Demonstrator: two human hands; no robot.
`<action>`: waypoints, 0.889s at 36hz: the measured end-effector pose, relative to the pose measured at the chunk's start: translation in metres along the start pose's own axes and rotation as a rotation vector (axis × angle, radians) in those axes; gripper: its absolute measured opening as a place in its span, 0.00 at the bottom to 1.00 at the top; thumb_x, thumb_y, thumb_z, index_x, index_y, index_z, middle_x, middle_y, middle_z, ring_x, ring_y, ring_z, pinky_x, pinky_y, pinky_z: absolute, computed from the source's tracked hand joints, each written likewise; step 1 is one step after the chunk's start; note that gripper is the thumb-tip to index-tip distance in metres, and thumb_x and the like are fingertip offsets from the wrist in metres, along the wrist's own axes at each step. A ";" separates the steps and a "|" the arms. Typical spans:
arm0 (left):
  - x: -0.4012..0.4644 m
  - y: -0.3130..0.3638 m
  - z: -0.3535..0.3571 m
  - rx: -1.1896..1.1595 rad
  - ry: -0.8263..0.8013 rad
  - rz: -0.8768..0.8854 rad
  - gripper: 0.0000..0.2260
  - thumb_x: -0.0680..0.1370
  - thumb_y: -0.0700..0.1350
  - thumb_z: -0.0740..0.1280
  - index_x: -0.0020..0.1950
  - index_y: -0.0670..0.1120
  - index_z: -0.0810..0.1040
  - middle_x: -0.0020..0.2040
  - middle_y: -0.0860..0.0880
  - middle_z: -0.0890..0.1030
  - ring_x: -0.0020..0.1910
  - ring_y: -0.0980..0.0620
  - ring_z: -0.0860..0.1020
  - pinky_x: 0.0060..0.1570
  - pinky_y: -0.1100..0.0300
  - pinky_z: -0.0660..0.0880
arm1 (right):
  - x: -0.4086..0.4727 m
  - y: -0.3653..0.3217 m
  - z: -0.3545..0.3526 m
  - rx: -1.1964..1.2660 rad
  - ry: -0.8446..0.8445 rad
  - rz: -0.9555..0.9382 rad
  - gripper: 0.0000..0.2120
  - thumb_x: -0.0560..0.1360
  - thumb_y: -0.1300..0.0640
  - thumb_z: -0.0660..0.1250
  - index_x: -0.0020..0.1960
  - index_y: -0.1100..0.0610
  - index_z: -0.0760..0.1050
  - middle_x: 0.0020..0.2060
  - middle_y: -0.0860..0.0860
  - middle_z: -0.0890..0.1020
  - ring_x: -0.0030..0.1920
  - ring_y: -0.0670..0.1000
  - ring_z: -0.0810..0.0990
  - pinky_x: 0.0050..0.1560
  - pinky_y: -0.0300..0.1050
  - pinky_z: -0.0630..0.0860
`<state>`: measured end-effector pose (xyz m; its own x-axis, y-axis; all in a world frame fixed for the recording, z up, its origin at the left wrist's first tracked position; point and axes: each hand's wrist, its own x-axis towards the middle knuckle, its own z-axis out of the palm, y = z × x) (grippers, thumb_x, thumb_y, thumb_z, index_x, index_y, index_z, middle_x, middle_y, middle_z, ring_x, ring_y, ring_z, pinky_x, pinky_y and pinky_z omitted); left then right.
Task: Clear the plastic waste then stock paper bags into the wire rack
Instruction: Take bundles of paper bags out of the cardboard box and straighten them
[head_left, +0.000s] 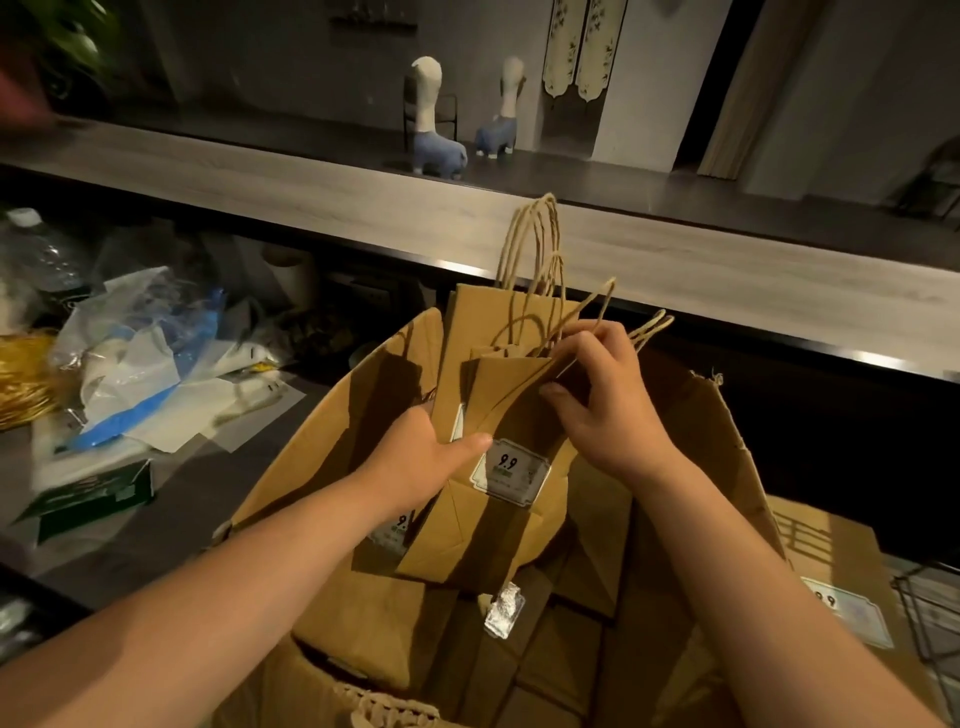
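While both hands work above an open cardboard box in the near middle, they hold a small bundle of paper bags upright over it. The bags are plain brown, flat-folded, with twisted paper-cord handles standing up at the top and a white price label reading 9.9 on the front one. The left hand grips the bundle from its left edge, thumb laid across the front. The right hand pinches the upper edge of the front bag, fingers curled among the handles. More folded brown bags lie flat inside the box. Crumpled clear and blue plastic waste is heaped on the dark counter to the left. At the near right edge a dark wire rack shows partly, with another labelled bag just beside it.
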<state>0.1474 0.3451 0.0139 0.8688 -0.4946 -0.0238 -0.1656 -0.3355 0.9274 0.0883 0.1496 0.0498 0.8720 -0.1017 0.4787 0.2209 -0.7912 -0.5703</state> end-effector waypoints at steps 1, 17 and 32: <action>0.000 0.000 -0.001 -0.028 0.013 -0.004 0.06 0.77 0.46 0.69 0.52 0.49 0.81 0.47 0.52 0.84 0.49 0.56 0.82 0.55 0.52 0.78 | 0.000 -0.001 0.001 -0.034 0.028 -0.018 0.15 0.75 0.59 0.71 0.58 0.49 0.72 0.63 0.43 0.64 0.68 0.47 0.64 0.66 0.51 0.73; 0.002 0.006 -0.010 -0.572 0.112 -0.113 0.09 0.77 0.40 0.68 0.57 0.45 0.78 0.51 0.45 0.85 0.52 0.47 0.83 0.55 0.46 0.77 | 0.003 -0.009 0.012 0.498 0.221 0.629 0.36 0.70 0.55 0.76 0.70 0.50 0.60 0.55 0.46 0.73 0.52 0.47 0.77 0.46 0.44 0.80; -0.001 0.008 -0.013 -0.304 0.189 0.018 0.07 0.76 0.46 0.69 0.54 0.49 0.81 0.48 0.52 0.85 0.48 0.55 0.83 0.51 0.55 0.77 | 0.002 0.000 0.001 0.612 0.210 0.456 0.11 0.80 0.60 0.64 0.60 0.50 0.67 0.53 0.46 0.77 0.54 0.44 0.79 0.44 0.36 0.77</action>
<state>0.1514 0.3536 0.0267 0.9426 -0.3320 0.0366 -0.0600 -0.0606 0.9964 0.0903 0.1500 0.0500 0.8470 -0.4963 0.1904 0.1154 -0.1780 -0.9772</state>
